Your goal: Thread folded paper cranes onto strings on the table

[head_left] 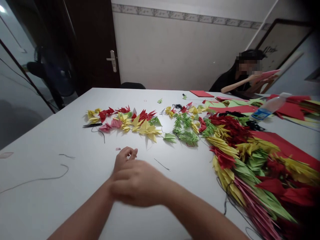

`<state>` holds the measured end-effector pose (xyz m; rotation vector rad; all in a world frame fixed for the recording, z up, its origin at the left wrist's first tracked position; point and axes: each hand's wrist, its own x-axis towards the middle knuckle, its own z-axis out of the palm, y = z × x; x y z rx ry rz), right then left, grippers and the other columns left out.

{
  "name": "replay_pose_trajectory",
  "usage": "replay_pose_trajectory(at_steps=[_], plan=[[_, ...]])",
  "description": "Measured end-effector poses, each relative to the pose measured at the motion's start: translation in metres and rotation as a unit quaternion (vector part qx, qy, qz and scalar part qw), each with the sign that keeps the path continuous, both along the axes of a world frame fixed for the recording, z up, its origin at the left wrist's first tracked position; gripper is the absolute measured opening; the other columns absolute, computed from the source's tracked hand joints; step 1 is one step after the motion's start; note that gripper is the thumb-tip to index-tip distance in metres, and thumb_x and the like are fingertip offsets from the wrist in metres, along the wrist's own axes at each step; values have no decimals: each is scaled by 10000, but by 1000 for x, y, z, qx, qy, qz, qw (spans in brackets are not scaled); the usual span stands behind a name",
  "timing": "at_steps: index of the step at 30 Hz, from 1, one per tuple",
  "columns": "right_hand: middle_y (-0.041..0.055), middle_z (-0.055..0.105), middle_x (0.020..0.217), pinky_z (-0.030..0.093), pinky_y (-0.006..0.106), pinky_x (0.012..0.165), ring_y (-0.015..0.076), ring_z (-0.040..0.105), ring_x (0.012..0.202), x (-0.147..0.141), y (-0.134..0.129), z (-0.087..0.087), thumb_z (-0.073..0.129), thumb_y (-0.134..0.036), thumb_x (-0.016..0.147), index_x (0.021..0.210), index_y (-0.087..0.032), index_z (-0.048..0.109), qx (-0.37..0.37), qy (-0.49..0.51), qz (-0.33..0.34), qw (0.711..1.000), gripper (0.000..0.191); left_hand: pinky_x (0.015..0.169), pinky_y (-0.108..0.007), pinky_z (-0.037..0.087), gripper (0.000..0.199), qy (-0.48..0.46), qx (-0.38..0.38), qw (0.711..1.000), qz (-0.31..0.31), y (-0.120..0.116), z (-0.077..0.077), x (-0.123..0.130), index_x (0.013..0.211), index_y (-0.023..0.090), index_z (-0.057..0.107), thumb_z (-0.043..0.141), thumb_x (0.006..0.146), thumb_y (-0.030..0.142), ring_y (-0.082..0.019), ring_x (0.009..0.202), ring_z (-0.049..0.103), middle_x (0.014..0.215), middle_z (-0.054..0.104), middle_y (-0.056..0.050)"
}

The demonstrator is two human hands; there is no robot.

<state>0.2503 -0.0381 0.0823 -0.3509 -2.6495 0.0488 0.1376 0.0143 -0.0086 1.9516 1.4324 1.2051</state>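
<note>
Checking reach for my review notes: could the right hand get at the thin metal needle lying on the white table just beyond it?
Probably yes. The thin metal needle lies on bare white table just past the right hand, with nothing between them; the left hand sits off to the side.

Single view, head-mounted, looking forward and down across a white table (62,140) from the wearer's seat at its near edge. The wearer's forearms enter from the bottom edge, crossing close beneath the lens; the right hand (136,181) is blurred and covers most of the left hand (123,156). Mid-distance holds the scattered folded paper pieces (140,121); the strung paper pile (250,160) runs into the lower right corner. Beyond the far edge the frame takes in a wall, a dark door (93,43) and a seated person (240,75) at upper right. Edges are darkened and apparently bowed by a wide lens. No second view exists for overlap.
</note>
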Motion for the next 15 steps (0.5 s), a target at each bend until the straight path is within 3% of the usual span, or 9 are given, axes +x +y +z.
replay_pose_trajectory(at_steps=[3,6,8,10,15], plan=[[7,576,596,378,220,562,113,502,578,65,27,-6,468,-295,834,620,-178,548,-82,38,-180,980,256,557,-243,359,398,-7,-26,999,-18,2,1,-1,519,182,434,385,835,420,-117,538,441,528,433,30],[10,542,562,344,215,499,112,469,523,135,48,-12,443,-383,828,557,-176,511,-150,34,-393,906,347,556,-237,349,374,-19,-69,997,-23,3,0,0,568,180,472,386,827,435,-114,542,436,547,446,33],[2,548,550,335,213,469,118,475,500,170,62,-17,405,-406,830,632,-181,547,-211,28,-493,844,332,555,-234,348,330,-24,-92,995,-29,4,-2,0,635,181,498,395,820,434,-117,557,441,585,480,31],[15,600,615,356,222,495,139,524,545,191,78,-22,430,-378,807,732,-183,582,-215,21,-588,779,258,566,-235,353,304,-18,-101,994,-36,5,-3,1,676,183,511,402,817,429,-121,577,448,622,509,24],[88,663,878,402,268,651,220,595,835,197,125,-30,418,-379,797,857,-183,627,-180,-26,-703,687,293,559,-238,354,299,-3,-113,993,-42,4,-2,1,668,184,518,401,812,419,-127,576,450,616,505,18]])
